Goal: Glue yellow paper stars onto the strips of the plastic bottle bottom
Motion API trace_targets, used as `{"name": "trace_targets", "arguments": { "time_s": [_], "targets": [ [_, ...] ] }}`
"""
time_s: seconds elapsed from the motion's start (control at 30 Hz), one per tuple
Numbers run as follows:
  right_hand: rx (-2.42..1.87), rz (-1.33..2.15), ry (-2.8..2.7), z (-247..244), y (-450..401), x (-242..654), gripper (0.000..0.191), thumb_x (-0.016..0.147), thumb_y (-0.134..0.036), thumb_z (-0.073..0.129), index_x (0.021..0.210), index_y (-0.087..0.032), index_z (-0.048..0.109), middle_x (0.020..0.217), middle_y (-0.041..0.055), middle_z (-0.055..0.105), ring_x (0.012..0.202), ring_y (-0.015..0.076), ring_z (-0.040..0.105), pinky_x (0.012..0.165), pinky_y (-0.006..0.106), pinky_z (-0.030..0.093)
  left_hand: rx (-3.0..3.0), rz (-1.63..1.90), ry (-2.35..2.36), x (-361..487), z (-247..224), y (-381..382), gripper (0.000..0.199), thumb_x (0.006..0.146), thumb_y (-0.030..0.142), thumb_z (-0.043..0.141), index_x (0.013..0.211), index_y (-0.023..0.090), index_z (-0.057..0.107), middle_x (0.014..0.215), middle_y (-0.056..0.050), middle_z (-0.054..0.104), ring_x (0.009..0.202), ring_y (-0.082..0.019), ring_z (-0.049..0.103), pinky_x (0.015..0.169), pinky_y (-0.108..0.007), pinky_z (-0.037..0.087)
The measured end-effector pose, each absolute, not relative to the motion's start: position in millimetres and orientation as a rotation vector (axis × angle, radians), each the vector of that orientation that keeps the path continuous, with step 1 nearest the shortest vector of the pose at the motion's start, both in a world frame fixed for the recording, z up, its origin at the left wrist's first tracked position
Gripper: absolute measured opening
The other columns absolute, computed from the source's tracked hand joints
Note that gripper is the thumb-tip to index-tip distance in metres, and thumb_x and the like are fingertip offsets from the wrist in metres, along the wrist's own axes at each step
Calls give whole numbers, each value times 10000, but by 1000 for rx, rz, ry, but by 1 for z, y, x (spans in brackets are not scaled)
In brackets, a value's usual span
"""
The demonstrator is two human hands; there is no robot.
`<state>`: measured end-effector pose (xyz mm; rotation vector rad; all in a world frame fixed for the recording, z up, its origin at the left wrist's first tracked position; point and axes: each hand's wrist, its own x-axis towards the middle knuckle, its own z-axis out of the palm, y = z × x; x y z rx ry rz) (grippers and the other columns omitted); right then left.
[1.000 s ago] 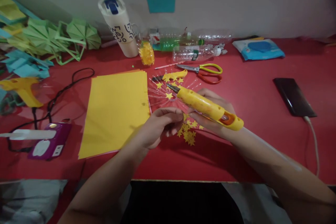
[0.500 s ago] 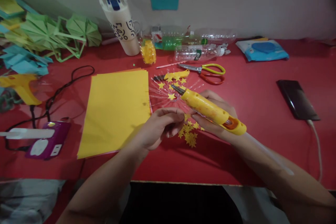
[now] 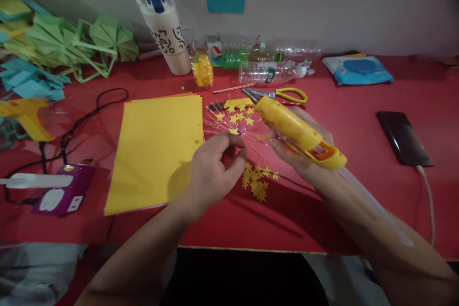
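Observation:
My right hand (image 3: 304, 141) is wrapped round a yellow hot glue gun (image 3: 290, 124), its metal nozzle pointing away and up to the left, a clear glue stick (image 3: 376, 210) trailing from its back. A blurred yellow bit, perhaps a paper star, shows by that hand's fingertips. My left hand (image 3: 217, 167) is curled, thumb and index tips close together beside the clear plastic strands (image 3: 256, 146); anything between them is too small to make out. Several yellow stars (image 3: 234, 118) lie on the spread strands. A pile of yellow stars (image 3: 257, 184) lies nearer me on the red table.
Yellow paper sheets (image 3: 158, 153) lie at left. Scissors (image 3: 290, 93), plastic bottles (image 3: 268, 72), a tumbler (image 3: 165, 33) and a wipes pack (image 3: 358, 69) sit behind. A phone (image 3: 404, 138) is at right. Another glue gun (image 3: 27, 114), a cord and a purple box (image 3: 66, 191) are at left.
My right hand has lifted the glue gun away, up and to the right. My left hand has drawn back left, so the hands are apart and the star pile shows more fully.

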<state>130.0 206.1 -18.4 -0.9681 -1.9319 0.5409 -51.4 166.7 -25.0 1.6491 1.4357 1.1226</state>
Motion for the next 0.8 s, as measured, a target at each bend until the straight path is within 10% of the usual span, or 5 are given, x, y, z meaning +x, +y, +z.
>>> {"name": "trace_targets", "arguments": {
  "time_s": [0.3, 0.8],
  "targets": [
    [-915, 489, -1877, -36, 227, 122, 83, 795, -192, 628, 792, -266, 591, 886, -2, 645, 837, 190, 654, 747, 368, 577, 2341, 1363, 1852, -44, -55, 191, 198, 821, 334, 706, 966, 203, 678, 1188, -137, 549, 1092, -300, 492, 966, -489, 392],
    [-908, 440, -1993, -52, 228, 118, 109, 811, -163, 615, 759, -252, 581, 893, 11, 633, 823, 190, 572, 743, 390, 496, 2275, 1483, 1760, -41, -62, 192, 130, 798, 189, 687, 911, 211, 626, 1139, -95, 579, 1037, -248, 531, 903, -414, 452]
  ]
}}
